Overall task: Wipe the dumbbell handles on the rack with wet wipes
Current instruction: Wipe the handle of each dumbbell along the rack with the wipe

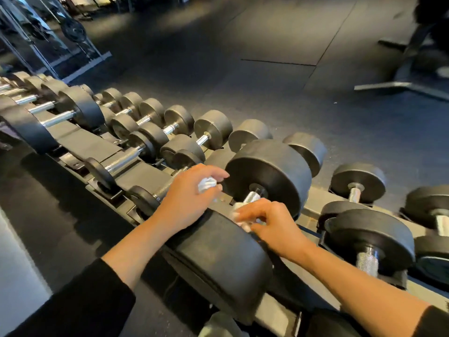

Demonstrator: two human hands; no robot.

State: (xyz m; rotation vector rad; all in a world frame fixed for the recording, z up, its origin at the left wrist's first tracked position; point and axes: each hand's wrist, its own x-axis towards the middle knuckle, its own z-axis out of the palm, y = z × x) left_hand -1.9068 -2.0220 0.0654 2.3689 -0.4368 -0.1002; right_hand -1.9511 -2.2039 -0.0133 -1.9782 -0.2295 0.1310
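Head view, one frame. I see a long dumbbell rack [80,142] running from the upper left of the frame down to the lower right, loaded with black round-headed dumbbells on two tiers. Chrome knurled handles catch the light.

Floor [279,76]: dark rubber tiles, seams visible in the upper centre, a pale glare patch near the top. Upper left: a metal frame with a weight plate [73,30] hung on it. Upper right: the base of another machine [403,86], blurred.

Large dumbbell [269,176] sits centre frame, near head at lower centre, far head just right of centre. Its handle [252,197] shows between the two heads.

Left hand [189,195]: centre frame, fingers curled round a crumpled wad of wipe [207,184], just left of the far head; wrist rests on the near head.

Right hand [264,224]: just below the handle, fingers curled, pinching a white wipe [239,207] against the handle's near end. Part of this wipe is hidden under the fingers.

Both forearms bare, black sleeves [80,305] pushed up at the bottom corners.

Smaller dumbbells [364,239] sit at right, handles uncovered.
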